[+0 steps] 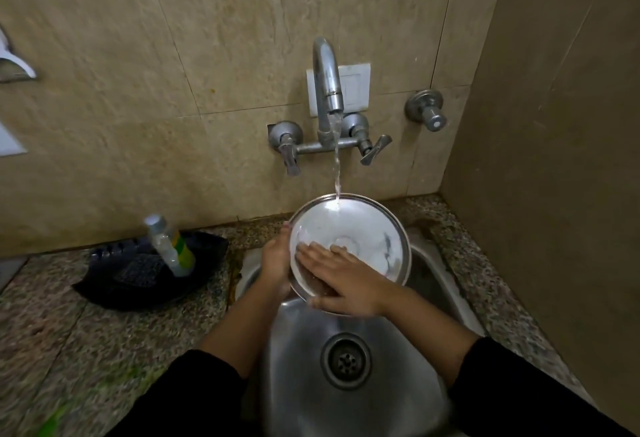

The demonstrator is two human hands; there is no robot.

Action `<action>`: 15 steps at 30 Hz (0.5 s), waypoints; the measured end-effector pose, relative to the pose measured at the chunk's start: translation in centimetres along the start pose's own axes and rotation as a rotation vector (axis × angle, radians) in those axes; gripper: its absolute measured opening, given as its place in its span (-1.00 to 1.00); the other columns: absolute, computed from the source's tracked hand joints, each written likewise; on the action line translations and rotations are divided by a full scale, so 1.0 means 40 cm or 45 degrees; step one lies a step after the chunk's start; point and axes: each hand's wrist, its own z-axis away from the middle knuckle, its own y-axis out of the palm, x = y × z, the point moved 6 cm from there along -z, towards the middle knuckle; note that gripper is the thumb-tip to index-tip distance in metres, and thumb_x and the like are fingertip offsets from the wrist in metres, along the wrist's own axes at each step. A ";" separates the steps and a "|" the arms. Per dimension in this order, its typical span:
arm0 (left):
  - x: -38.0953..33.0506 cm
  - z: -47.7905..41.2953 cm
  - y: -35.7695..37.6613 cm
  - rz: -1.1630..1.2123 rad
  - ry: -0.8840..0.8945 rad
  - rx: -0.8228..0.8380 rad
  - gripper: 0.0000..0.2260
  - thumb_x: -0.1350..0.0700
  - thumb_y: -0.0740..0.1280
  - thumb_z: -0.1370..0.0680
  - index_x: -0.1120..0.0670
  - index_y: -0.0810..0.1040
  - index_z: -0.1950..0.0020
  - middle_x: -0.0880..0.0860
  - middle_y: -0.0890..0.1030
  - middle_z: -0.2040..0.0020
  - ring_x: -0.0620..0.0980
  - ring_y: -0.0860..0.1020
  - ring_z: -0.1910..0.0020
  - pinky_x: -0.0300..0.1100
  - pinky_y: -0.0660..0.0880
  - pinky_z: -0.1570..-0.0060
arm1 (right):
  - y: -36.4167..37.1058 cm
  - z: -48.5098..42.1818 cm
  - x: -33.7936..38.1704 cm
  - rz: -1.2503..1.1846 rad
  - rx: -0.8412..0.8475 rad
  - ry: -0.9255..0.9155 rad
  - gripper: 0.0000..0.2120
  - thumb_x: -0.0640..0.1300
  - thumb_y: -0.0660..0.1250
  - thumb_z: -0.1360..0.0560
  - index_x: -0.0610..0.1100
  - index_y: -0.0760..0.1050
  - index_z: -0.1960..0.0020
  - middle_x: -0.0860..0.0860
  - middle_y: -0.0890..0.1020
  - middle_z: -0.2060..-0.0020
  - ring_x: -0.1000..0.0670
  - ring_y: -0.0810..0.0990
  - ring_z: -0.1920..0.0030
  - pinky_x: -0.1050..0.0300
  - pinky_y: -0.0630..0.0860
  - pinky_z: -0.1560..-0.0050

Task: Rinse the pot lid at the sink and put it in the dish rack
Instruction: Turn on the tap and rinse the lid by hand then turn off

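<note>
Site looks to me like a home kitchen wash corner. Evidence: I see a stainless steel sink (pixel 346 325) with round drain (pixel 346 361) at 6 o'clock, set in a speckled granite counter (pixel 69 315). At 12 o'clock a wall-mounted tap (pixel 327 90) with two lever handles runs water. Beige stone-look tiles (pixel 173 55) cover both walls meeting at 2 o'clock. At 9 o'clock I note a black tray (pixel 152 270) holding a dish-soap bottle (pixel 169 246). White switch plate (pixel 353 86) sits behind the spout.
</note>
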 end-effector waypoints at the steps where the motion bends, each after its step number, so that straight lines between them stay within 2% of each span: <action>1: -0.007 -0.011 -0.022 -0.012 -0.009 -0.054 -0.65 -0.07 0.23 -0.58 0.18 0.63 0.13 0.20 0.68 0.12 0.14 0.65 0.14 -0.08 0.60 0.09 | 0.000 0.017 0.003 0.009 0.042 -0.035 -0.24 0.25 0.17 -0.52 0.00 -0.08 -0.56 0.07 -0.04 -0.57 0.10 -0.11 -0.55 0.08 -0.12 -0.53; 3: 0.002 -0.051 -0.060 -0.061 -0.069 -0.108 -0.63 -0.11 0.25 -0.56 0.18 0.64 0.09 0.25 0.67 0.01 0.19 0.64 0.07 0.08 0.56 -0.08 | -0.021 0.039 0.000 0.027 0.003 -0.048 -0.34 0.12 0.29 -0.49 0.03 0.15 -0.52 0.07 0.20 -0.53 0.09 0.15 -0.52 0.08 0.14 -0.50; 4: 0.013 -0.060 -0.070 -0.085 -0.133 -0.126 -0.62 -0.11 0.25 -0.55 0.20 0.64 0.03 0.25 0.67 0.01 0.19 0.65 0.08 0.10 0.58 -0.05 | -0.040 0.046 -0.001 0.054 -0.053 -0.035 -0.43 0.03 0.31 -0.49 0.05 0.27 -0.47 0.07 0.34 -0.47 0.06 0.30 -0.46 0.04 0.32 -0.42; 5: 0.022 -0.054 -0.076 -0.079 -0.208 -0.131 -0.64 -0.07 0.24 -0.57 0.22 0.63 -0.03 0.24 0.68 0.05 0.19 0.65 0.11 0.08 0.62 0.06 | -0.064 0.050 -0.001 0.102 -0.108 -0.025 -0.50 -0.04 0.30 -0.49 0.07 0.35 -0.42 0.06 0.46 -0.39 0.02 0.44 -0.36 0.00 0.45 -0.28; 7: 0.027 -0.013 -0.069 -0.046 -0.366 -0.080 -0.72 0.09 0.18 -0.61 0.26 0.58 -0.04 0.22 0.67 0.19 0.15 0.62 0.17 -0.01 0.64 0.32 | -0.107 0.053 0.004 0.178 -0.196 -0.030 -0.62 -0.13 0.26 -0.51 0.05 0.47 -0.32 0.00 0.64 -0.17 -0.06 0.61 -0.12 -0.04 0.55 -0.07; 8: 0.027 0.003 -0.061 -0.031 -0.410 -0.043 -0.74 0.14 0.15 -0.62 0.27 0.55 -0.04 0.24 0.65 0.22 0.15 0.60 0.17 0.00 0.62 0.38 | -0.127 0.052 0.005 0.178 -0.231 -0.030 -0.68 -0.13 0.24 -0.53 0.03 0.50 -0.27 -0.03 0.68 -0.07 -0.06 0.64 -0.02 -0.04 0.56 -0.01; 10: 0.027 0.011 -0.048 -0.074 -0.443 0.037 -0.71 0.10 0.10 -0.63 0.26 0.53 -0.01 0.27 0.60 0.17 0.18 0.58 0.16 0.03 0.61 0.35 | -0.167 0.048 -0.001 0.025 -0.313 0.058 -0.79 -0.08 0.23 -0.56 -0.02 0.56 -0.14 -0.05 0.69 0.08 -0.04 0.63 0.11 -0.04 0.56 0.06; 13: 0.015 0.029 -0.007 -0.031 -0.448 0.276 -0.47 -0.16 -0.02 -0.62 0.19 0.58 -0.04 0.25 0.64 0.04 0.16 0.59 0.12 0.00 0.54 0.23 | -0.209 0.032 -0.064 -0.520 -0.465 0.332 -0.87 -0.06 0.30 -0.54 -0.07 0.59 0.10 -0.01 0.65 0.26 0.03 0.60 0.25 0.03 0.54 0.17; 15: -0.004 0.014 -0.002 -0.049 -0.272 0.354 -0.44 -0.24 -0.01 -0.59 0.13 0.63 -0.05 0.17 0.70 0.03 0.08 0.67 0.13 -0.12 0.58 0.27 | -0.228 0.026 -0.116 -0.887 -0.638 0.461 -0.85 -0.16 0.35 -0.50 -0.20 0.60 0.20 0.00 0.56 0.44 0.12 0.50 0.44 0.19 0.42 0.37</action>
